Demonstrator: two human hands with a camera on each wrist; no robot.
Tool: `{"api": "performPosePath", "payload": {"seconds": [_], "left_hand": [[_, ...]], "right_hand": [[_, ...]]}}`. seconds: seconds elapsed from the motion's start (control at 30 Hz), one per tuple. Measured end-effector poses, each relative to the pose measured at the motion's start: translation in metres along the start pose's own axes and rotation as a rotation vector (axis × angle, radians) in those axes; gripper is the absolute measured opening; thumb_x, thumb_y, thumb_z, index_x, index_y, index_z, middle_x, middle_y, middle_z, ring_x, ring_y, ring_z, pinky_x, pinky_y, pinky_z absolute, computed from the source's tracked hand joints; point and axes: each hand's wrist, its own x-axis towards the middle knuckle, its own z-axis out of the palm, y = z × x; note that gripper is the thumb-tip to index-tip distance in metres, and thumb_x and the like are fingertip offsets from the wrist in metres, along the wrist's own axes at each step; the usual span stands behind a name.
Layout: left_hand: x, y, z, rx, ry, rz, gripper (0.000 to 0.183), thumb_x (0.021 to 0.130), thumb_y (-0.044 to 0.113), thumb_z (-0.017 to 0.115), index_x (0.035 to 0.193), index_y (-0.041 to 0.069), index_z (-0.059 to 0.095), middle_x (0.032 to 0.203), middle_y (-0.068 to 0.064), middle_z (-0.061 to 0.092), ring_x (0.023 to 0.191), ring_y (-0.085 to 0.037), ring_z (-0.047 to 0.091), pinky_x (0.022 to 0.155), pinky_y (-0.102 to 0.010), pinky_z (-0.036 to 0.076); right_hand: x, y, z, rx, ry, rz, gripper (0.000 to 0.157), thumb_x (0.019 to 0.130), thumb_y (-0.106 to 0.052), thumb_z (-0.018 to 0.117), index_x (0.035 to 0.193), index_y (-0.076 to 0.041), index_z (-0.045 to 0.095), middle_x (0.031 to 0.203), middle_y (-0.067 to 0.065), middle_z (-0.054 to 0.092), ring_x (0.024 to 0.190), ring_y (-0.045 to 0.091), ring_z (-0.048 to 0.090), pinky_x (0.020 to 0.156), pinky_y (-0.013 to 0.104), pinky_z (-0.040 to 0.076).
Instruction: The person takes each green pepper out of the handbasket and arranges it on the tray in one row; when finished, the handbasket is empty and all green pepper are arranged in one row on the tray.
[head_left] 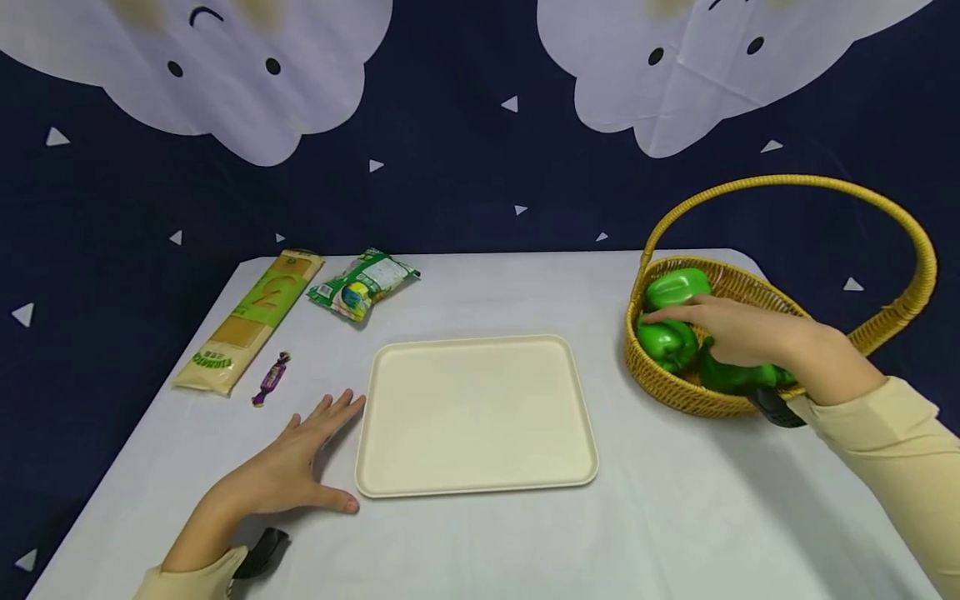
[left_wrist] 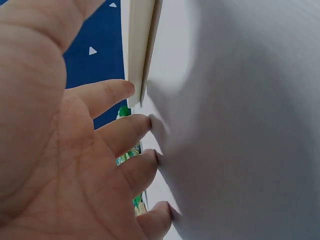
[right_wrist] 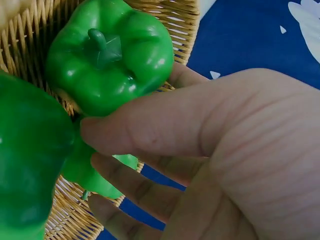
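Fingers spread, the left hand (head_left: 285, 471) rests beside the tray (head_left: 477, 417), perhaps to steady it; the right hand (head_left: 750, 329) straddles 1 green pepper (head_left: 669, 347) inside the basket (head_left: 663, 387), whose wall likely stops rolling. Whether it pinches, I cannot tell.

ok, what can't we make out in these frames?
Head: part of the basket's floor, hidden by green peppers and the right hand.
Head: fine print on the green snack bag and candy, too small.
Right wrist: index fingertip, behind the upper pepper, so grip unclear.
Left wrist: most of the tray, cut off by the top edge.
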Motion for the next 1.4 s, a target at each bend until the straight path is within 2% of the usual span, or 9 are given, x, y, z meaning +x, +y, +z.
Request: {"api": "performPosePath", "payload": {"seconds": [0.07, 0.2, 0.33, 0.43, 0.63, 0.7, 0.93, 1.17, 1.4], "left_hand": [[0.000, 0.000, 0.000, -0.003, -0.001, -0.002, 0.133, 0.063, 0.054, 0.101, 0.170, 0.015, 0.032, 0.177, -0.025, 0.021, 0.161, -0.061, 0.009, 0.118, -0.089, 0.007], [0.002, 0.001, -0.001, -0.004, 0.007, 0.001, 0.134, 0.064, 0.056, 0.100, 0.171, 0.015, 0.030, 0.177, -0.025, 0.021, 0.161, -0.061, 0.009, 0.118, -0.089, 0.006], [0.004, 0.002, 0.000, -0.004, 0.014, 0.009, 0.135, 0.064, 0.057, 0.099, 0.171, 0.015, 0.028, 0.177, -0.024, 0.023, 0.162, -0.060, 0.010, 0.118, -0.089, 0.006], [0.005, 0.002, 0.001, -0.006, 0.014, 0.006, 0.136, 0.063, 0.056, 0.099, 0.171, 0.014, 0.028, 0.177, -0.023, 0.023, 0.162, -0.059, 0.010, 0.119, -0.088, 0.005], [0.003, 0.003, 0.001, -0.019, 0.016, -0.002, 0.134, 0.064, 0.055, 0.099, 0.171, 0.015, 0.029, 0.178, -0.022, 0.024, 0.163, -0.058, 0.009, 0.120, -0.087, 0.004], [0.003, 0.003, 0.001, -0.025, 0.017, -0.002, 0.134, 0.065, 0.055, 0.099, 0.171, 0.016, 0.029, 0.178, -0.021, 0.024, 0.163, -0.058, 0.009, 0.120, -0.087, 0.003], [0.004, 0.003, 0.001, -0.026, 0.014, -0.004, 0.133, 0.065, 0.055, 0.099, 0.172, 0.016, 0.028, 0.178, -0.020, 0.023, 0.163, -0.058, 0.008, 0.120, -0.088, 0.002], [0.004, 0.002, 0.001, -0.025, 0.011, -0.005, 0.133, 0.066, 0.055, 0.099, 0.172, 0.016, 0.028, 0.179, -0.020, 0.023, 0.163, -0.058, 0.007, 0.119, -0.088, 0.001], [0.004, 0.003, 0.002, -0.021, 0.011, -0.014, 0.133, 0.066, 0.055, 0.099, 0.172, 0.018, 0.028, 0.179, -0.020, 0.022, 0.163, -0.058, 0.008, 0.119, -0.088, 0.001]], "right_hand": [[0.001, 0.000, 0.001, 0.006, -0.001, -0.001, 0.095, 0.073, 0.031, 0.054, 0.157, -0.013, 0.054, 0.148, 0.040, 0.053, 0.090, 0.026, 0.066, 0.068, 0.033, 0.051], [0.004, 0.000, 0.003, 0.014, 0.014, -0.010, 0.094, 0.074, 0.032, 0.053, 0.156, -0.015, 0.055, 0.148, 0.040, 0.052, 0.079, 0.020, 0.061, 0.065, 0.032, 0.050], [0.006, 0.001, 0.007, 0.005, 0.036, -0.039, 0.094, 0.071, 0.033, 0.055, 0.152, -0.015, 0.058, 0.143, 0.040, 0.053, 0.091, 0.028, 0.068, 0.077, 0.043, 0.060], [0.008, 0.001, 0.010, -0.006, 0.043, -0.051, 0.094, 0.070, 0.033, 0.056, 0.150, -0.015, 0.060, 0.140, 0.040, 0.053, 0.098, 0.031, 0.069, 0.083, 0.049, 0.062], [0.009, 0.000, 0.012, -0.005, 0.028, -0.032, 0.091, 0.073, 0.033, 0.056, 0.150, -0.015, 0.061, 0.142, 0.042, 0.049, 0.079, 0.021, 0.062, 0.069, 0.035, 0.055], [0.009, 0.000, 0.011, -0.004, 0.028, -0.031, 0.090, 0.073, 0.033, 0.056, 0.149, -0.015, 0.061, 0.141, 0.041, 0.050, 0.079, 0.021, 0.061, 0.068, 0.034, 0.054], [0.010, 0.001, 0.012, -0.010, 0.044, -0.039, 0.091, 0.071, 0.033, 0.060, 0.148, -0.015, 0.062, 0.133, 0.039, 0.053, 0.084, 0.022, 0.062, 0.073, 0.039, 0.058], [0.012, 0.003, 0.012, -0.014, 0.040, -0.053, 0.088, 0.072, 0.032, 0.063, 0.147, -0.014, 0.062, 0.130, 0.039, 0.055, 0.078, 0.024, 0.062, 0.069, 0.035, 0.057], [0.014, 0.004, 0.011, -0.020, 0.052, -0.053, 0.088, 0.069, 0.030, 0.068, 0.145, -0.015, 0.064, 0.126, 0.034, 0.059, 0.092, 0.025, 0.066, 0.079, 0.044, 0.061]]}}
